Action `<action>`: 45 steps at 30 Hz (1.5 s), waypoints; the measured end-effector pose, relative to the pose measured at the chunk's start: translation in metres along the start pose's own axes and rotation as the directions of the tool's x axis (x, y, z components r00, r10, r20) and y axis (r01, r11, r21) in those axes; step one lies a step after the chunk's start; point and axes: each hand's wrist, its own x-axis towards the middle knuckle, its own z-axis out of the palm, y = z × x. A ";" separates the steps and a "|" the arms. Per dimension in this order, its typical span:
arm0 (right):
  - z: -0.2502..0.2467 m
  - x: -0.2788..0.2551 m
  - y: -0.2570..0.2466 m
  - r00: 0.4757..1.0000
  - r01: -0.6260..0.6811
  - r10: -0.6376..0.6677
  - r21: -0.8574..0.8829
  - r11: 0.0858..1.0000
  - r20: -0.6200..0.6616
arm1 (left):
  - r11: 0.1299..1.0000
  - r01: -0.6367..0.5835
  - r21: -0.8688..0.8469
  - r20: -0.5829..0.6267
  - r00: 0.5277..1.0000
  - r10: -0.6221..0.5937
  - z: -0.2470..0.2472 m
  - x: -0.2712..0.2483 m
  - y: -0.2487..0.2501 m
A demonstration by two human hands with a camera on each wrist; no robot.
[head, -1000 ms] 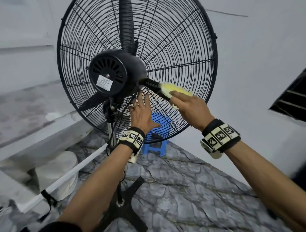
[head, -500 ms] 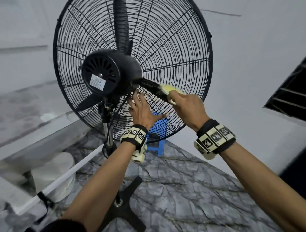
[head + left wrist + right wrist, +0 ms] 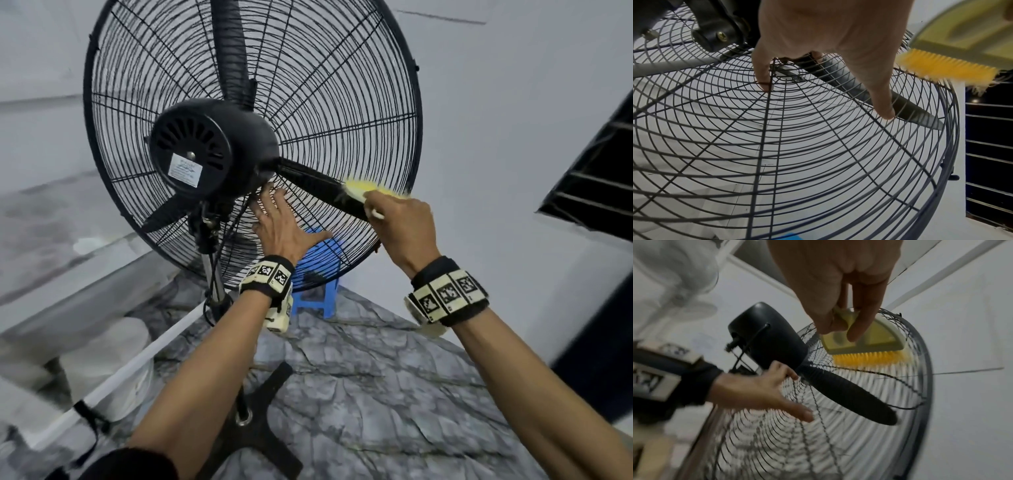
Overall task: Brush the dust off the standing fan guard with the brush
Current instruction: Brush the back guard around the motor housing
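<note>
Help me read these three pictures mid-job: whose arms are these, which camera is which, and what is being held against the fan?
There is no machine here: a person works with bare hands, wearing a camera band on each wrist. The wide picture comes from a camera on their head; the other two look along each hand from the wrists. The left hand lies flat, fingers spread, on the wire fan guard below the black motor housing, seemingly to steady it. The right hand grips a yellow brush, its bristles against the wires near the guard's right rim. A fan blade sits behind the wires there. On the floor stand the fan's cross-shaped base and a blue stool.
</note>
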 end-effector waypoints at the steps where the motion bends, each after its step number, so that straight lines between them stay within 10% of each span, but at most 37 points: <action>1: 0.003 0.004 -0.007 0.999 0.033 -0.033 0.047 0.998 0.000 | 1.000 0.001 -0.005 -0.004 1.000 -0.001 0.001 -0.001 0.001; 4: 0.012 0.007 -0.017 0.993 0.105 -0.113 0.148 0.983 0.045 | 1.000 -0.007 -0.014 -0.017 1.000 0.006 0.000 -0.004 0.001; 9: 0.001 -0.017 0.009 0.994 -0.100 0.105 0.116 0.988 -0.040 | 1.000 0.000 0.016 0.004 1.000 -0.001 -0.004 0.000 0.000; 16: 0.007 -0.014 -0.001 0.990 0.049 -0.066 0.136 0.989 0.123 | 1.000 0.010 0.021 -0.011 1.000 -0.010 0.000 0.000 -0.001; 21: -0.001 -0.030 0.025 0.982 -0.177 0.185 0.141 0.974 -0.042 | 1.000 0.011 0.024 0.005 1.000 -0.012 -0.002 0.001 0.002; 27: 0.005 -0.033 0.027 0.984 -0.127 0.156 0.281 0.951 -0.083 | 1.000 0.012 0.023 0.002 1.000 -0.012 -0.001 -0.003 0.002; 31: 0.007 -0.052 0.053 0.884 -0.342 0.461 0.558 0.756 -0.083 | 0.999 0.019 0.033 0.005 1.000 -0.020 -0.005 -0.004 0.004; 36: 0.001 -0.046 0.047 0.854 -0.287 0.518 0.776 0.561 -0.058 | 0.999 0.009 0.039 -0.005 1.000 -0.009 -0.004 -0.007 0.006; 45: 0.021 -0.053 0.047 0.549 -0.706 0.834 0.507 0.495 -0.051 | 0.998 0.026 0.066 -0.012 1.000 -0.025 -0.006 -0.003 0.005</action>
